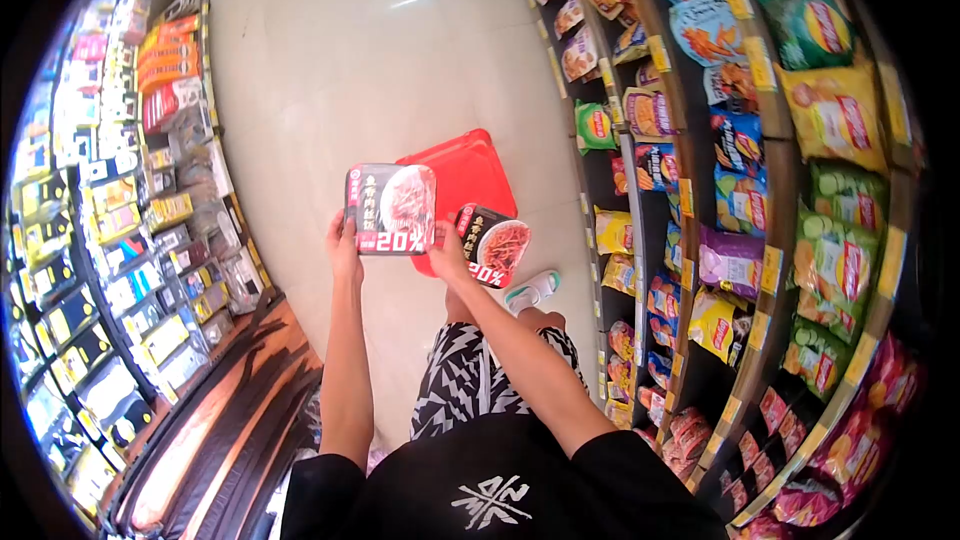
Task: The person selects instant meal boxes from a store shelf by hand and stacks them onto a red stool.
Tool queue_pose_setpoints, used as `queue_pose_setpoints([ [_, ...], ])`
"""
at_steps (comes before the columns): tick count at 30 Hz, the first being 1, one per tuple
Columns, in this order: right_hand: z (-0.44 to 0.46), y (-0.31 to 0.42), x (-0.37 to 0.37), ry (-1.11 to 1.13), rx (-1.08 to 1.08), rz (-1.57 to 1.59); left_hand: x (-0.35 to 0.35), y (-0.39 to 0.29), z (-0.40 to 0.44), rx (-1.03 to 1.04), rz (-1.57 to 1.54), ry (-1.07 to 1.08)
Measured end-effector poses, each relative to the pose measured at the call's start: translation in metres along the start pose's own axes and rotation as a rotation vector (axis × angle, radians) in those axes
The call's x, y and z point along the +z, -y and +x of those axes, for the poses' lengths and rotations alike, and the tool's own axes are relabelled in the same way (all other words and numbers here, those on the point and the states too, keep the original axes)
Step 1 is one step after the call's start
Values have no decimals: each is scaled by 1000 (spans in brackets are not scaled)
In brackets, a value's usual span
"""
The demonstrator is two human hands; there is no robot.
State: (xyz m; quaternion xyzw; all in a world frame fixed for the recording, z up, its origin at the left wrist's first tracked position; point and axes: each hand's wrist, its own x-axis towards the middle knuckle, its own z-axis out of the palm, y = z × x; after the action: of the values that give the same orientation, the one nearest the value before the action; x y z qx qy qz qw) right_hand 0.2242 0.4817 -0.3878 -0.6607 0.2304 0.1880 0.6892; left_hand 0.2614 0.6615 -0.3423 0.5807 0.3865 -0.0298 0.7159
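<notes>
My left hand is closed on the left edge of a boxed ready meal, black and white with red "20%" lettering and a food picture. Between this box and a second, matching ready-meal box is my right hand, its fingers closed. It meets the lower right corner of the first box and the left edge of the second; I cannot tell which one it grips. The second box is tilted. Behind both is a red plastic container, partly covered by the boxes.
Snack shelves with bagged chips line the right side. On the left stands a brightly lit rack of small packaged goods. Pale floor tiles run between them. My sandalled foot is just right of the second box.
</notes>
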Motion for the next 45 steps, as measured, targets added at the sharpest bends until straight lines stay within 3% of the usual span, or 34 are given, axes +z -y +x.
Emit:
queue_pose_setpoints([
  [3,-36,29,-27,46,-58,125,14,-23,-37,88,-4,74],
  [11,-207,89,-179,-47,-162,382,98,-31,-191,-56,-150,446],
  [14,-270,88,-238,-193,-398,-70,135,-5,-241,-39,-185,547],
  [20,-374,98,-318,-422,-423,-231,225,0,-360,-147,-189,863],
  [25,-411,85,-352,-780,-539,-244,274,14,-428,-200,-65,1102],
  [28,-419,87,-376,-1004,-646,-228,310,15,-471,-53,-8,1322],
  [31,-412,79,-410,-1106,-682,3,344,15,-497,107,12,1447],
  [35,-419,115,-445,-1193,-693,3,389,17,-525,299,21,1591],
  [36,-418,117,-451,-1267,-728,-178,391,8,-534,193,58,1619],
  [40,-398,108,-481,-1349,-700,-362,414,36,-529,476,172,1657],
  [43,-401,124,-483,-1347,-646,-319,416,32,-531,481,156,1663],
  [45,-397,128,-488,-1329,-640,-310,426,35,-529,608,180,1637],
])
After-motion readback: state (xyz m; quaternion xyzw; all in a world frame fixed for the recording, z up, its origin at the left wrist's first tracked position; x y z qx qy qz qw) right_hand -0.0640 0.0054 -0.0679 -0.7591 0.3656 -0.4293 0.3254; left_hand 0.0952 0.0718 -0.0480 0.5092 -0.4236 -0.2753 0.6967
